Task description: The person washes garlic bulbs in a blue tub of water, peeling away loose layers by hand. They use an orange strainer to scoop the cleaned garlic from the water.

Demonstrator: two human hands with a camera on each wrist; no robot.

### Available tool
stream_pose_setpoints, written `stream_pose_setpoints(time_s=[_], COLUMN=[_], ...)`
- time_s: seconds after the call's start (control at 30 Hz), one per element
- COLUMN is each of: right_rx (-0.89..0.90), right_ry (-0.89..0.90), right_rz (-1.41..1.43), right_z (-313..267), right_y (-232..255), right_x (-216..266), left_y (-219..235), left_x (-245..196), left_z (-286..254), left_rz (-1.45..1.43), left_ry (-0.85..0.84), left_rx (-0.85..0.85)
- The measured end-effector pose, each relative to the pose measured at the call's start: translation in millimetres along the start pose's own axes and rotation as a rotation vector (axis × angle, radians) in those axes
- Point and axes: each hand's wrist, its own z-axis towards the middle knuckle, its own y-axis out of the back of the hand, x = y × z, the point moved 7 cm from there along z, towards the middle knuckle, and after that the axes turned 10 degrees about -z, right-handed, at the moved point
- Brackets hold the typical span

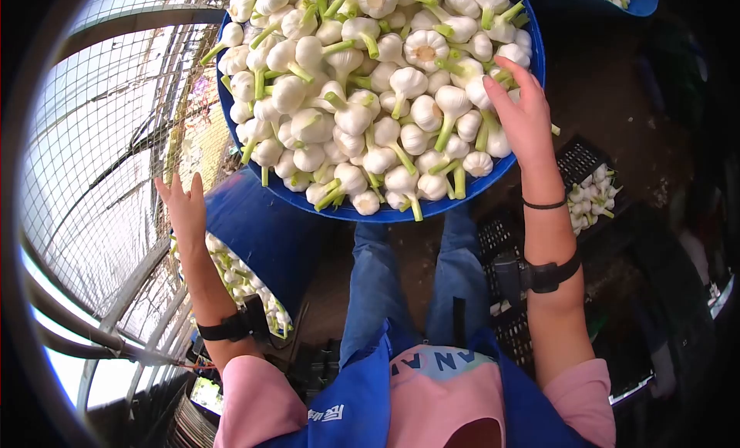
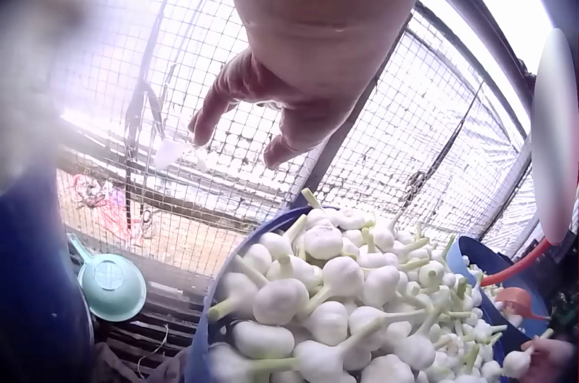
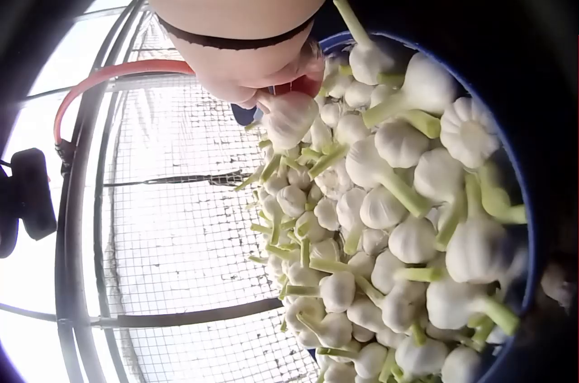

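A big round blue tub [image 1: 539,55] stands in front of me, heaped with white garlic bulbs [image 1: 354,118] on short green stems. At its right rim my right hand [image 1: 526,117] reaches over the heap. In the right wrist view those fingers hold a garlic bulb [image 3: 289,120] by its stem end; the hand hides part of the grip. My left hand [image 1: 185,209] is raised outside the tub to the left, fingers spread, holding nothing. The left wrist view has this left hand [image 2: 303,102] above the near bulbs, before the wire mesh.
Wire mesh [image 1: 116,117] walls off the left side. Below the left hand, a second blue container [image 1: 254,217] leans beside more garlic [image 1: 243,275]. Black crates [image 1: 582,159] with bulbs stand low at the right. A green strainer [image 2: 113,288] is by the mesh.
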Motion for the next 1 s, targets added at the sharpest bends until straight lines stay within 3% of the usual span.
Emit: stream_pose_setpoints(time_s=[0.03, 0.07, 0.17, 0.2, 0.3, 0.4, 0.43, 0.5, 0.6, 0.63, 0.7, 0.77, 0.8, 0.83, 0.9, 0.93, 0.97, 1.0], right_rx=[-0.023, -0.009, -0.124, -0.128, -0.144, -0.078, -0.049, 0.024, 0.137, 0.19, 0.237, 0.3, 0.291, 0.283, 0.449, 0.32, 0.449, 0.413], right_ry=[0.099, 0.103, 0.131, 0.116, 0.115, 0.015, -0.035, -0.067, -0.15, -0.169, -0.215, -0.264, -0.249, -0.243, -0.26, -0.196, -0.277, -0.248], right_rz=[-0.237, -0.272, -0.611, -0.631, -0.731, -0.842, -0.88, -0.849, -0.842, -0.837, -0.826, -0.851, -0.861, -0.878, -0.726, -0.656, -0.724, -0.68], right_z=[6.8, 14.5, 20.6, 21.7, 19.3, 28.9, 32.7, 33.3, 43.4, 38.0, 47.8, 49.6, 51.4, 52.9, 67.1, 73.0, 78.3, 77.9], right_y=[-4.6, -20.8, -53.0, -59.8, -69.8, -83.4, -86.6, -93.3, -91.7, -92.3, -87.6, -85.4, -88.6, -90.4, -77.8, -74.7, -70.8, -80.3], right_x=[9.3, -1.4, 5.2, 5.0, 4.1, -3.0, -3.1, -5.2, -6.3, -6.8, -5.7, -6.3, -9.3, -15.7, -18.3, -21.2, -25.7, -39.1], left_y=[-6.4, -5.3, -43.9, -59.7, -79.3, -47.8, -40.2, -33.0, -40.0, -60.0, -92.2, -120.4, -124.6, -128.4, -134.3, -138.5, -148.9, -166.0], left_x=[-19.5, -65.7, -143.7, -151.0, -142.7, -109.6, -72.4, -6.4, -65.0, -105.0, -169.7, -210.6, -215.6, -216.7, -222.1, -220.8, -215.6, -200.2], left_z=[-0.4, -16.2, -37.6, -36.0, -21.1, -7.6, 8.0, 36.5, 30.4, 21.2, 9.6, 6.7, 11.4, 18.0, 25.7, 32.1, 41.6, 57.7], left_rz=[-0.02, -0.153, -0.446, -0.454, -0.602, -0.936, -0.875, -0.015, -0.394, -0.373, -0.36, -0.121, -0.178, -0.123, 0.065, 0.05, 0.095, 0.086], left_ry=[-0.139, -0.258, -0.393, -0.471, -0.326, -0.25, -0.087, -0.121, -0.293, -0.306, -0.465, -0.261, -0.302, -0.236, -0.243, -0.214, -0.243, -0.258], left_rx=[0.0, -0.028, -0.026, -0.03, 0.012, -0.074, -0.096, -0.397, -0.152, 0.036, 0.08, 0.144, -0.009, -0.027, -0.012, 0.013, 0.036, 0.065])
